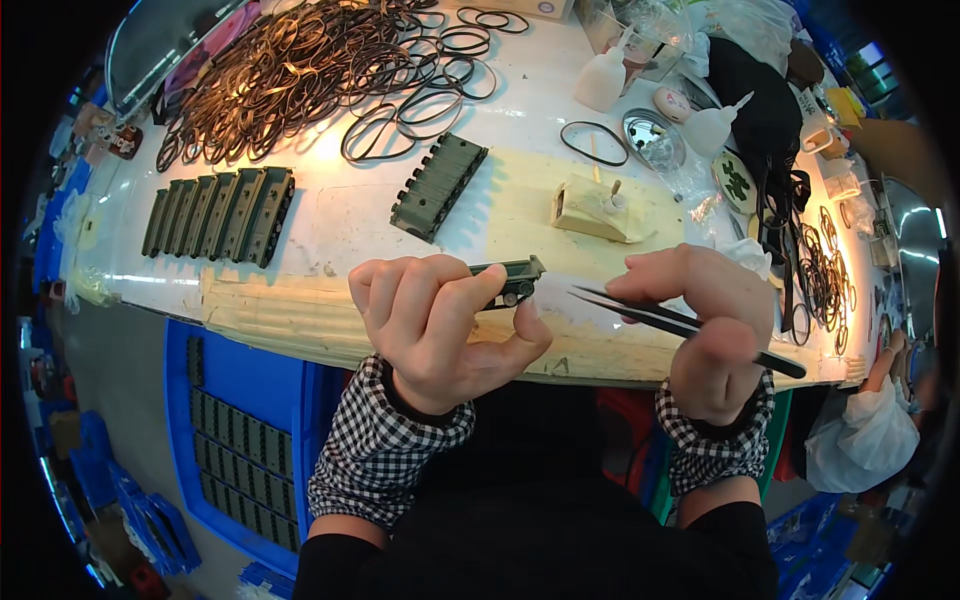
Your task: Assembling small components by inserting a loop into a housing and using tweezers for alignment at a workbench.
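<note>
Between the thumb and fingers of my left hand [435, 315] is a small dark green toy vehicle body [520, 280] with little wheels along its side; my fingers cover most of it. Black tweezers [660, 318] lie in my right hand [715, 320], their tips pointing left toward the toy body but apart from it. Just beyond my left hand lies a group of similar green bodies [440, 187], side by side. Another row of green bodies [218, 215] stands farther left. Behind my right hand is a cream-coloured block [600, 212] with a small peg on top.
A large heap of dark rubber bands [290, 80] covers the far left of the table, and one loose band [594, 143] lies apart. White squeeze bottles [602, 80] and a round metal dish [653, 138] stand far right. A blue tray [240, 430] of green parts is below the table's left edge.
</note>
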A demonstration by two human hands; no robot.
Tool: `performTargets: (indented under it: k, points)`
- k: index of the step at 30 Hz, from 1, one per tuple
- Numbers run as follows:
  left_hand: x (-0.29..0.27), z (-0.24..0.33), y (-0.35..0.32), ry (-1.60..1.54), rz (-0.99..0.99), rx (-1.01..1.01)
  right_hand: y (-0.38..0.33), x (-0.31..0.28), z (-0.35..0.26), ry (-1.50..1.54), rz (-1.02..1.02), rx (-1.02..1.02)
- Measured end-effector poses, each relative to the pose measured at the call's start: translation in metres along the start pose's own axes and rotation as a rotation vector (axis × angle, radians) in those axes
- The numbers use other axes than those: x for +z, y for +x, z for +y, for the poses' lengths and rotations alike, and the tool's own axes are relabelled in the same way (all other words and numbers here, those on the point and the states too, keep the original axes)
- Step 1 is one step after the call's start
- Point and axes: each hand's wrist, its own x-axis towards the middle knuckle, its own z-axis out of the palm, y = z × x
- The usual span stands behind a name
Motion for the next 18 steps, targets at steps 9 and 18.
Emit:
performTargets:
  k: [9, 18]
  points:
    - [0.003, -0.002, -0.001, -0.017, 0.024, -0.008, 0.005, 0.010, 0.005, 0.048, -0.084, -0.101]
    - [0.005, -0.003, -0.003, -0.027, 0.049, -0.017, 0.003, 0.014, 0.005, 0.052, -0.088, -0.015]
